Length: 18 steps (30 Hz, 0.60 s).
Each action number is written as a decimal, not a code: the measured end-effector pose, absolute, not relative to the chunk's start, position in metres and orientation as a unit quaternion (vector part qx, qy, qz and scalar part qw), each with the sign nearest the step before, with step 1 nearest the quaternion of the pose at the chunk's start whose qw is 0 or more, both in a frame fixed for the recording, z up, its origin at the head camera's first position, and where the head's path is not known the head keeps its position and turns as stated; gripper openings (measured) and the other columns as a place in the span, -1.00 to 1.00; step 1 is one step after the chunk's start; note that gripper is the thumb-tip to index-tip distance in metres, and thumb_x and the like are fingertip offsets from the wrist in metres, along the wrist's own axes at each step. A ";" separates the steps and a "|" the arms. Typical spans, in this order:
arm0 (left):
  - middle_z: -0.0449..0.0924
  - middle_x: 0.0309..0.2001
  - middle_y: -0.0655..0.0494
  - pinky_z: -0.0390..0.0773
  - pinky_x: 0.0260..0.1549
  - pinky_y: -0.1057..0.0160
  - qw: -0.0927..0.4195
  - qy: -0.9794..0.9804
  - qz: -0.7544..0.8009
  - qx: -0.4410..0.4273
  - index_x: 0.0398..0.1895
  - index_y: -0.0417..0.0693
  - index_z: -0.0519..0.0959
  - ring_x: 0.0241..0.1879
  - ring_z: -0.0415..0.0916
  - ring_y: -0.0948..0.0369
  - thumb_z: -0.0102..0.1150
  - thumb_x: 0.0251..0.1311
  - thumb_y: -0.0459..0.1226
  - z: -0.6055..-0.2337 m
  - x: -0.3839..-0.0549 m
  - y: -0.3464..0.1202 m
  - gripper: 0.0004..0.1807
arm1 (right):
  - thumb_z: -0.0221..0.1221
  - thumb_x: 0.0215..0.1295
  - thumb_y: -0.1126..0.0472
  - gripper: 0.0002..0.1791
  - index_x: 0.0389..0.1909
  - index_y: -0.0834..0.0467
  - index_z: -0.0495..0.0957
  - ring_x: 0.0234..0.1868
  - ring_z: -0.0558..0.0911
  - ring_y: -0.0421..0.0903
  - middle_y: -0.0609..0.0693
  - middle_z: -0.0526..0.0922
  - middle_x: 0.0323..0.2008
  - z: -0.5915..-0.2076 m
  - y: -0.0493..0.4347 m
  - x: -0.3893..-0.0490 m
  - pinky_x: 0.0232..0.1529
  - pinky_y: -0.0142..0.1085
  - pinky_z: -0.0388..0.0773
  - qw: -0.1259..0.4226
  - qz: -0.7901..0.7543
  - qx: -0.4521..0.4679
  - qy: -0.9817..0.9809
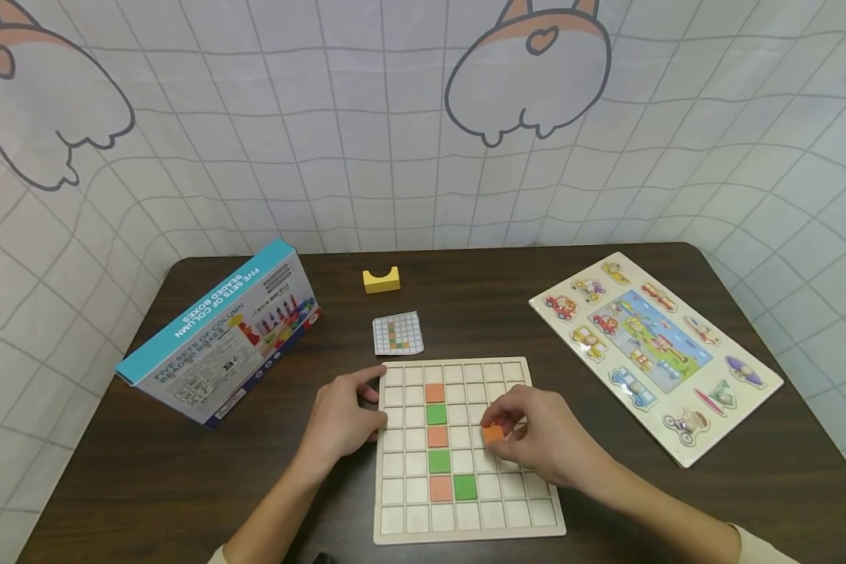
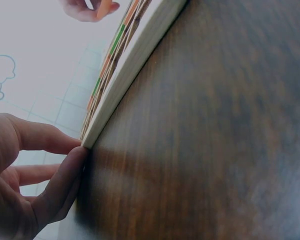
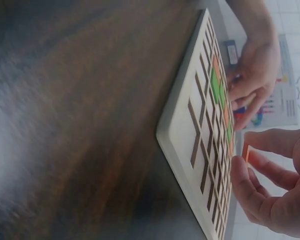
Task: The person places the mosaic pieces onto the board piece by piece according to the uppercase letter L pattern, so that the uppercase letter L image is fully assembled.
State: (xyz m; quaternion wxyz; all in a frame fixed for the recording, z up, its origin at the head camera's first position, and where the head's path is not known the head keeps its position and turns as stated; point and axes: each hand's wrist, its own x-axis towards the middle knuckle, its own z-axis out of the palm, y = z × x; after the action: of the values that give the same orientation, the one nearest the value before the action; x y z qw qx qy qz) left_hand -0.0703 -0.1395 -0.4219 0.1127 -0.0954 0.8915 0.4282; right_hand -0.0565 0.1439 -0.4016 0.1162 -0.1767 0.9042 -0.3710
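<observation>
A pale wooden grid board [image 1: 469, 530] lies on the dark table. Its third column holds orange tiles [image 1: 440, 489] alternating with green tiles [image 1: 439, 461], and another green tile [image 1: 465, 487] sits beside the lowest orange one. My right hand [image 1: 546, 435] pinches an orange square tile [image 1: 493, 435] between thumb and fingertips, over the right half of the board; the right wrist view shows that tile edge-on [image 3: 247, 153]. At the board's upper left, my left hand [image 1: 341, 415] touches the edge, index finger near the corner and thumb lower down.
Behind the board lies a small printed card [image 1: 398, 334] with a coloured grid pattern. Farther back sits a yellow notched block [image 1: 381, 280]. A blue and white box [image 1: 225, 337] stands at left, and a vehicle picture puzzle [image 1: 652, 352] lies at right. A tile-patterned curtain [image 1: 395, 172] hangs behind.
</observation>
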 end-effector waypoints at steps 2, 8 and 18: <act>0.58 -0.22 0.00 0.59 -0.64 0.26 0.114 0.891 0.428 -0.095 0.37 0.05 0.58 -0.68 0.56 0.22 0.35 -0.06 -0.50 -0.422 -0.070 -0.140 -0.22 | 0.53 -0.03 0.34 -0.75 -0.34 0.02 0.73 -0.34 0.57 -0.22 -0.15 0.58 -0.41 -0.402 0.144 -0.053 -0.33 -0.44 0.65 0.118 -0.374 -0.180 0.902; 0.58 -0.22 0.00 0.59 -0.64 0.26 0.114 0.891 0.429 -0.093 0.38 0.05 0.57 -0.68 0.56 0.22 0.35 -0.05 -0.50 -0.423 -0.070 -0.140 -0.22 | 0.54 -0.03 0.34 -0.74 -0.34 0.02 0.72 -0.36 0.57 -0.27 -0.17 0.57 -0.41 -0.404 0.143 -0.043 -0.34 -0.44 0.65 0.120 -0.379 -0.190 0.898; 0.57 -0.23 0.01 0.58 -0.65 0.26 0.111 0.893 0.425 -0.098 0.38 0.07 0.58 -0.69 0.56 0.22 0.35 -0.07 -0.49 -0.423 -0.071 -0.140 -0.20 | 0.54 -0.04 0.33 -0.74 -0.35 0.00 0.72 -0.39 0.54 -0.34 -0.21 0.56 -0.43 -0.406 0.142 -0.032 -0.37 -0.45 0.62 0.109 -0.372 -0.201 0.900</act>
State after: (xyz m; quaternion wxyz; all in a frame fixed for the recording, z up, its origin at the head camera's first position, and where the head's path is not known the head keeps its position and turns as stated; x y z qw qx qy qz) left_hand -0.0708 -0.1401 -0.4230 0.1110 -0.0980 0.8928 0.4254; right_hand -0.0318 0.1419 -0.4058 0.1091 -0.2008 0.8999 -0.3715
